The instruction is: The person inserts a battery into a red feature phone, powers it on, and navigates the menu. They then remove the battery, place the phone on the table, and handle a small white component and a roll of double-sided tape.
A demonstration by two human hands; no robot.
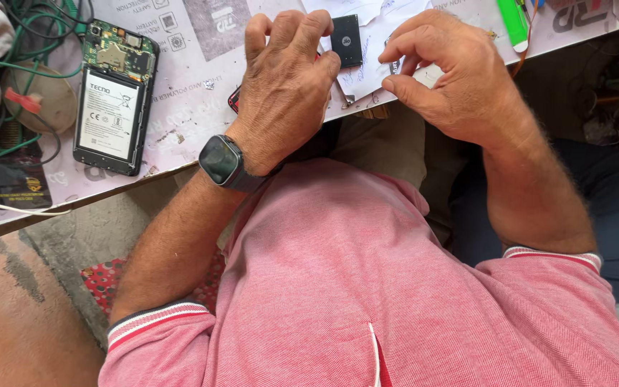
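Pink striped fabric of a polo shirt (338,287) is filling the near part of the view, and both bare forearms are being stretched out from it toward the surface (180,136). A dark smartwatch (221,162) is being worn on the left wrist. The left hand (281,86) is being rested at the surface edge with its fingers (309,29) curled and pressed together, just beside a small black rectangular part (346,41); whether it is being touched cannot be told. The right hand (453,72) is being held near, and a small metal piece (394,67) is being pinched between its thumb and forefinger. White paper (370,72) is lying under the black part. Farther left, an opened phone (114,97) with exposed battery and circuit board is lying flat, with green wires (8,64) beside it. A green marker (514,21) is lying at the far edge.
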